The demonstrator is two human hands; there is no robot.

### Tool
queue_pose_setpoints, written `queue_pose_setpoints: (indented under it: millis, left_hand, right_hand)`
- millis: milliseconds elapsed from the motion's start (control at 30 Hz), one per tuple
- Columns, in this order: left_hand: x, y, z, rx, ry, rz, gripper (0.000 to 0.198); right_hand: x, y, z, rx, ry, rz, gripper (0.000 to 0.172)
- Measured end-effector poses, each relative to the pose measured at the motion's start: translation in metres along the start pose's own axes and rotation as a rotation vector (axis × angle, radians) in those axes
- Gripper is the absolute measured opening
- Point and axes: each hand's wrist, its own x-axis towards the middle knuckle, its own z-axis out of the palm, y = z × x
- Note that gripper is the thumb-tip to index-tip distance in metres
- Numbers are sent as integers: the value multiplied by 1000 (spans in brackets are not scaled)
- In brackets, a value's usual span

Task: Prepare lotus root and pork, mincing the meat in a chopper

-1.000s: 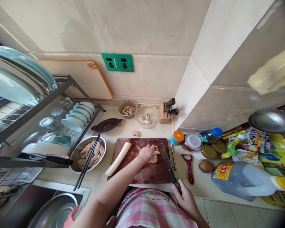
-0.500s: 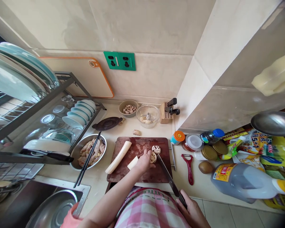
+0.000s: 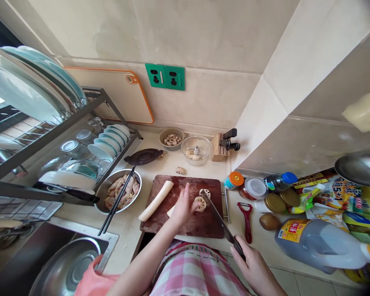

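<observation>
The board (image 3: 206, 226) is filling the lower middle of the frame and bearing all of the cutting. The knife (image 3: 218, 217) is slanting across its right side, tip toward the lotus rounds; the right hand (image 3: 248, 257), at the lower right, is closing around its handle. The white root (image 3: 156, 201) is lying at the board's left, whole and apart from the blade, so its share of the work is seemingly waiting. The left hand (image 3: 183, 205), just below the frame's centre, is holding its fingers out straight and loose, not closing around anything that shows; whether it is touching the lotus, I cannot tell.

The lotus (image 3: 200, 204) is sitting right of that hand, and a smaller round (image 3: 208, 192) is resting just behind it, by the knife tip. With only these two cut faces showing, the cutting is probably only partly done. A pale piece (image 3: 170, 211) is peeking out left of the hand; the hand is hiding whether it is joining up with the lotus.

As for looks, the white root is appearing long, smooth and slightly curved. The lotus is showing a cream face ringed with dark holes. The smaller round is showing a similar pattern, paler, partly behind the blade.
</observation>
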Motion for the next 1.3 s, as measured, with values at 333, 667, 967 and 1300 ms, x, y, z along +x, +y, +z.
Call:
queue_pose_setpoints:
  millis: [333,667,967,1300]
  left_hand:
    - [46,4,-8,-567,100,38,40]
    - [45,-25,20,-460,36,34,43]
    - [50,-14,8,-497,-115,113,45]
    - [53,-13,-31,53,-666,373,87]
  right_hand:
    - [51,-71,-30,-317,-210,-79,20]
    - [64,-36,-5,-377,-250,-52,12]
    - [63,9,14,-283,-145,-102,26]
    - [-7,36,4,52,74,102,39]
